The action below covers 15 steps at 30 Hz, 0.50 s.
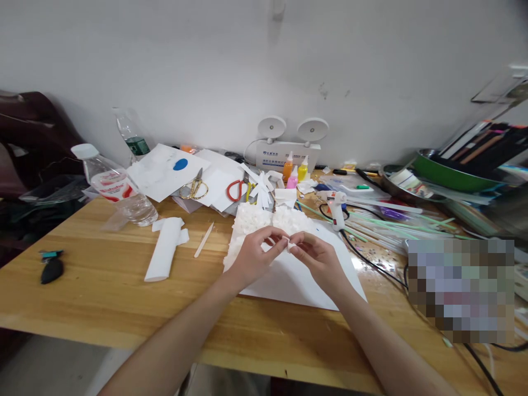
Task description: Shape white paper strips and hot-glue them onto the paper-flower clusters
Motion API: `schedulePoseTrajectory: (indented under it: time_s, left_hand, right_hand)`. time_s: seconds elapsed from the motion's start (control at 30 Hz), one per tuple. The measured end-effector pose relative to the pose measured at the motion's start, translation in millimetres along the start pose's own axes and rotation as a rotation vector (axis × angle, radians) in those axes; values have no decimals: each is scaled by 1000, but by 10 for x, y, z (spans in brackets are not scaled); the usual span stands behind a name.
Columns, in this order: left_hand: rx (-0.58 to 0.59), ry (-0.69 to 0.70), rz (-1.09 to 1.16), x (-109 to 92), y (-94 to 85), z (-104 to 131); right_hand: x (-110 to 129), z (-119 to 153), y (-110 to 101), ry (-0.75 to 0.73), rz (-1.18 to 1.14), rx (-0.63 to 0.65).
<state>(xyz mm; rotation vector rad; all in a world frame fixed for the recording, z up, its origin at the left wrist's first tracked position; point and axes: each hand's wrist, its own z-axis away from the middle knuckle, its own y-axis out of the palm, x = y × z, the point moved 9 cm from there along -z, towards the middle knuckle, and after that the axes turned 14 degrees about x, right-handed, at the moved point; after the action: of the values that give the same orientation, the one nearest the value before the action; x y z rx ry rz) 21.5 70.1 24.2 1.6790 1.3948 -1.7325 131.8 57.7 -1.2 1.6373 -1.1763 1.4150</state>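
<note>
Two hands meet over the white sheet on the counter — left hand and right hand each pinch one small paper scrap with their fingers, just in front of the textured white patch — close for fine work.

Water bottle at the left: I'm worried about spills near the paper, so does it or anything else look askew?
Yes. The water bottle lies tipped on its side at the table's back left, cap on, beside the paper sheets. No water shows spilled. Both hands, left hand and right hand, pinch a small white paper piece.
</note>
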Motion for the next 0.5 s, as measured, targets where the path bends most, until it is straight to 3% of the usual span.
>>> schedulePoseTrajectory:
  time_s: [0.5]
  left_hand:
    - [3,35,20,-23,45,12]
  right_hand:
    - [-5,38,-85,-5,-23,-109]
